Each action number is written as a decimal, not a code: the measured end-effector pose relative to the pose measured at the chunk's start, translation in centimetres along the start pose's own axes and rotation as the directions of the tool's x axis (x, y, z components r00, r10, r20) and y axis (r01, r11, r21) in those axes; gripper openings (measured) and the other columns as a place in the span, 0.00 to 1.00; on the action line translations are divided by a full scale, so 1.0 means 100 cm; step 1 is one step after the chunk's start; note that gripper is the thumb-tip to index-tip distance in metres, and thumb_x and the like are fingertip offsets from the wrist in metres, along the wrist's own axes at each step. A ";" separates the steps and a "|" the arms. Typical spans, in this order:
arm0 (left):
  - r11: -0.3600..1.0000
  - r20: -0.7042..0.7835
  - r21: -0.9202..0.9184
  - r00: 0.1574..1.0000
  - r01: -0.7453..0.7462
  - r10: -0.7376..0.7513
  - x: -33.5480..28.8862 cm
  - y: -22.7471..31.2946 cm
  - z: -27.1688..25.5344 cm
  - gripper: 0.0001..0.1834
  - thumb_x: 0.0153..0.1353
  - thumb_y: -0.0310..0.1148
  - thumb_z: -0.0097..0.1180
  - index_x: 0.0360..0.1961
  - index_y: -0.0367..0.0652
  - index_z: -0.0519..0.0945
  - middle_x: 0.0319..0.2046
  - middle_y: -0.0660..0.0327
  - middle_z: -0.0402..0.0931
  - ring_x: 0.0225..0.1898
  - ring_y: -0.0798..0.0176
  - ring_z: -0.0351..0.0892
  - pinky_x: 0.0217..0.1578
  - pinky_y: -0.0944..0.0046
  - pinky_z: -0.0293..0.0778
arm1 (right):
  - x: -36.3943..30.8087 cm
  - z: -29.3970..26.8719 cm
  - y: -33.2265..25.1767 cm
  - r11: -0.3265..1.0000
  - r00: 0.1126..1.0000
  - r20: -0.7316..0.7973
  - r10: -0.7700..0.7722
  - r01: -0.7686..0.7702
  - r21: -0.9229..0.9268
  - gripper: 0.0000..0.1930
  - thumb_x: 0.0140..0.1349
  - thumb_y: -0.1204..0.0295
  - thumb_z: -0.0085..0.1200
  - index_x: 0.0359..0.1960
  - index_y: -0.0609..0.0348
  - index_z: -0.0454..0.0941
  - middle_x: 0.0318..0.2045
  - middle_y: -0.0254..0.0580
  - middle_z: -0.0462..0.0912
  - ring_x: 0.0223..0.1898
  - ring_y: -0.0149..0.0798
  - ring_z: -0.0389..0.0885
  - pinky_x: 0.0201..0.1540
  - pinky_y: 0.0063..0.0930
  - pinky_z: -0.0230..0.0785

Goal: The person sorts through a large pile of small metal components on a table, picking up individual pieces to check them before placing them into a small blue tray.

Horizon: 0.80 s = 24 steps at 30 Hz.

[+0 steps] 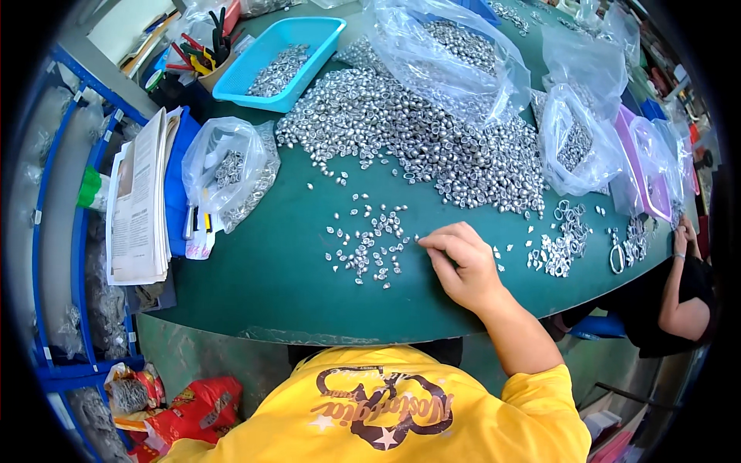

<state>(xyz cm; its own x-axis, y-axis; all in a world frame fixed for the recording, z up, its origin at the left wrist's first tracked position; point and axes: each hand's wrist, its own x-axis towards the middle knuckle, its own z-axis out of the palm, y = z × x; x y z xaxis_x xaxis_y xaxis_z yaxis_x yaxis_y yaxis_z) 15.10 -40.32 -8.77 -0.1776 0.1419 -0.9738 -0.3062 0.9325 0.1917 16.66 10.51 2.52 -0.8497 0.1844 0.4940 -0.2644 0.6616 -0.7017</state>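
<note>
My right hand [463, 266] is low over the green table, thumb and forefinger drawn together. At their tips is a small silver metal piece [417, 238], which they seem to pinch. Just left of the fingers lies a loose scatter of small silver metal pieces [367, 248], rounded and hollow-looking. Beyond the hand, a large heap of similar pieces [455, 154] spreads over the table. Right of the hand are flatter silver parts [559, 251] and ring-shaped ones. My left hand is out of sight.
A blue basket [282, 38] holds more pieces at the back left. Clear plastic bags [220, 166] stand left, behind and right of the heap. Papers [139, 201] and blue shelving [81, 224] line the left side. Another person's hand [684, 233] is at the table's right edge.
</note>
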 end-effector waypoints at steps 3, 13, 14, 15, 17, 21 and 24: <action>1.000 -0.010 -0.005 1.000 0.001 -0.001 0.002 -0.002 0.004 0.15 0.51 0.38 0.53 0.35 0.39 0.79 0.32 0.52 0.78 0.31 0.55 0.77 0.32 0.59 0.72 | 0.000 -0.003 0.001 1.000 1.000 -0.003 0.015 -0.015 -0.014 0.08 0.47 0.83 0.52 0.29 0.60 0.77 0.28 0.40 0.77 0.30 0.42 0.74 0.34 0.29 0.67; 1.000 0.010 0.019 1.000 -0.016 0.016 0.006 -0.024 0.018 0.16 0.52 0.39 0.52 0.35 0.39 0.79 0.33 0.52 0.78 0.33 0.54 0.77 0.34 0.59 0.72 | 0.005 0.004 -0.003 0.999 0.999 0.035 0.029 -0.029 -0.023 0.07 0.47 0.83 0.53 0.29 0.61 0.77 0.28 0.42 0.77 0.31 0.43 0.75 0.35 0.30 0.68; 0.999 0.001 0.030 1.000 -0.015 0.015 0.001 -0.030 0.018 0.16 0.52 0.39 0.52 0.35 0.39 0.79 0.33 0.52 0.78 0.33 0.54 0.77 0.34 0.59 0.72 | 0.008 0.008 -0.004 0.999 0.999 0.040 0.026 -0.025 -0.022 0.07 0.46 0.83 0.53 0.29 0.61 0.77 0.28 0.43 0.77 0.32 0.44 0.76 0.35 0.30 0.69; 0.998 0.017 0.050 0.999 -0.029 0.028 0.000 -0.034 0.021 0.16 0.52 0.39 0.52 0.35 0.39 0.79 0.33 0.52 0.78 0.33 0.54 0.77 0.34 0.59 0.72 | 0.006 0.008 -0.003 0.998 0.998 0.048 0.045 -0.043 -0.036 0.07 0.47 0.83 0.53 0.29 0.61 0.77 0.28 0.44 0.77 0.32 0.44 0.76 0.34 0.30 0.69; 0.995 0.018 0.087 0.999 -0.038 0.036 -0.012 -0.042 0.028 0.16 0.52 0.40 0.52 0.36 0.39 0.79 0.34 0.52 0.78 0.33 0.54 0.77 0.34 0.59 0.72 | 0.007 0.013 -0.005 0.997 0.996 0.055 0.066 -0.063 -0.053 0.07 0.47 0.83 0.51 0.29 0.61 0.77 0.28 0.46 0.77 0.32 0.45 0.75 0.34 0.31 0.68; 0.988 -0.003 0.156 1.000 -0.015 0.015 -0.051 -0.043 0.051 0.16 0.52 0.40 0.52 0.36 0.39 0.79 0.34 0.51 0.78 0.34 0.54 0.77 0.35 0.58 0.72 | 0.000 -0.007 -0.005 0.996 0.997 0.004 0.075 -0.074 -0.052 0.05 0.47 0.84 0.50 0.27 0.64 0.75 0.28 0.46 0.75 0.32 0.47 0.73 0.36 0.31 0.66; 0.984 0.023 0.170 0.999 -0.047 0.043 -0.040 -0.053 0.062 0.17 0.52 0.41 0.52 0.36 0.39 0.79 0.35 0.51 0.78 0.35 0.54 0.77 0.35 0.58 0.72 | 0.000 -0.014 -0.016 0.996 0.999 -0.027 0.033 -0.036 -0.083 0.06 0.46 0.86 0.48 0.27 0.65 0.73 0.27 0.48 0.73 0.31 0.47 0.71 0.34 0.32 0.64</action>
<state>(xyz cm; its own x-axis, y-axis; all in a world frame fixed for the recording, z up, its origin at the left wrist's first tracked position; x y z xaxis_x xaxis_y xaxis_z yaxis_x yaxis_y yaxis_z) 23.23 -43.80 -6.65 -0.1693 0.1897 -0.9671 -0.1341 0.9677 0.2133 17.69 10.49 4.32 -0.8454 0.2260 0.4840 -0.1954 0.7125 -0.6740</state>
